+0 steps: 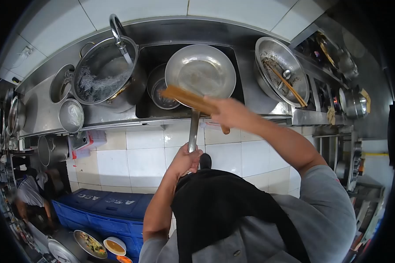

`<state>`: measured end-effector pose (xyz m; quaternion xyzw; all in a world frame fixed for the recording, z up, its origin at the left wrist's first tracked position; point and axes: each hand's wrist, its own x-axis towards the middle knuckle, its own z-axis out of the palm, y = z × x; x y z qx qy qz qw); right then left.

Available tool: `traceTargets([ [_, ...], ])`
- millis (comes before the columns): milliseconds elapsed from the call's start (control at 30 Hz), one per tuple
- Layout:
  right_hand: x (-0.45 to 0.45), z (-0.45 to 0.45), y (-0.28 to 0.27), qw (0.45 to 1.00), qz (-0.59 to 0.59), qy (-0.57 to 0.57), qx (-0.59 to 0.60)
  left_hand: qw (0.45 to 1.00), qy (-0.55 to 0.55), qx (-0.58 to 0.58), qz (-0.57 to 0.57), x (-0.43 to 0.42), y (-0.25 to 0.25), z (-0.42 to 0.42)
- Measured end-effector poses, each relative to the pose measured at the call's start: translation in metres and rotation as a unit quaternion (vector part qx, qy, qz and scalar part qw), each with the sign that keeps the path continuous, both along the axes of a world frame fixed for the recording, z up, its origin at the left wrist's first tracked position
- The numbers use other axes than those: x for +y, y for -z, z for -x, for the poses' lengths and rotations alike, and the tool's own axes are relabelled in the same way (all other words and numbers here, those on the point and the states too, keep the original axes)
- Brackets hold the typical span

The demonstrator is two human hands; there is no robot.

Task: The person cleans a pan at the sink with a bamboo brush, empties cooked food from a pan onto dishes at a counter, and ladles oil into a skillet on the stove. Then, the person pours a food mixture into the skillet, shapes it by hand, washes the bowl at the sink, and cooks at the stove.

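Left hand grips pan handle beyond counter edge, over floor; right hand grips wooden tool above rim.

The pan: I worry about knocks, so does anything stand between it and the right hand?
Only the brush, which the right hand itself holds: in this view it crosses the near edge of the pan. Whether they touch, I cannot tell. Nothing else visible stands between.

White-tiled floor (and wall)
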<state>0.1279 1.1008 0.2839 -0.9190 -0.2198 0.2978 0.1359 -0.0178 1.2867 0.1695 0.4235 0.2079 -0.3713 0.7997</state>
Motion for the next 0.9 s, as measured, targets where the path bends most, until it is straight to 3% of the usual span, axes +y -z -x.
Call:
traceTargets([
  [67, -0.026, -0.031, 0.023, 0.983, -0.104, 0.112, -0.106, 1.0, 0.002, -0.016, -0.021, -0.003, 0.003, 0.001],
  [100, -0.024, -0.039, 0.016, 0.983, -0.104, 0.109, -0.106, 0.999, 0.001, -0.033, -0.041, -0.005, 0.004, 0.002],
  [167, -0.019, -0.045, -0.002, 0.989, -0.057, 0.139, 0.011, 0.996, 0.004, -0.051, -0.07, -0.007, 0.005, -0.001],
  [233, -0.039, -0.041, 0.017, 0.997, -0.024, 0.079, 0.011, 0.992, 0.004, -0.071, -0.099, -0.006, 0.006, -0.006],
  [300, -0.059, -0.048, 0.032, 0.998, 0.018, -0.024, -0.058, 0.998, -0.015, -0.051, -0.045, -0.005, 0.007, -0.006],
  [333, -0.053, -0.061, 0.025, 0.997, 0.033, 0.04, -0.049, 0.998, -0.017, -0.052, -0.044, -0.006, 0.006, -0.005],
  [433, -0.027, -0.074, 0.04, 0.995, 0.014, 0.076, -0.064, 0.993, 0.006, -0.082, -0.088, -0.011, 0.001, -0.006],
  [467, -0.019, -0.056, 0.038, 0.999, 0.022, 0.027, -0.026, 0.995, 0.002, -0.063, -0.079, -0.01, 0.0, -0.007],
  [500, -0.015, -0.041, 0.045, 0.977, -0.095, -0.106, -0.159, 0.996, -0.002, -0.044, -0.071, -0.007, -0.001, -0.01],
  [567, -0.021, -0.061, 0.041, 0.997, 0.023, 0.069, 0.009, 0.996, 0.001, -0.061, -0.072, -0.005, 0.004, -0.01],
  [667, -0.016, -0.071, 0.058, 0.986, -0.021, 0.148, 0.067, 0.995, 0.005, -0.066, -0.072, -0.008, 0.003, -0.005],
  [767, -0.009, -0.047, 0.021, 0.994, -0.028, 0.062, 0.08, 0.994, 0.012, -0.064, -0.092, -0.006, 0.004, -0.003],
  [800, -0.011, -0.049, 0.029, 0.994, -0.028, 0.069, 0.081, 0.995, 0.009, -0.061, -0.077, -0.006, 0.005, 0.001],
  [867, -0.01, -0.081, 0.056, 0.982, -0.019, 0.186, 0.035, 0.993, 0.002, -0.077, -0.088, -0.009, 0.006, 0.0],
  [900, -0.015, -0.071, 0.069, 0.992, -0.057, 0.112, 0.018, 0.989, 0.0, -0.097, -0.116, -0.009, 0.007, 0.0],
])
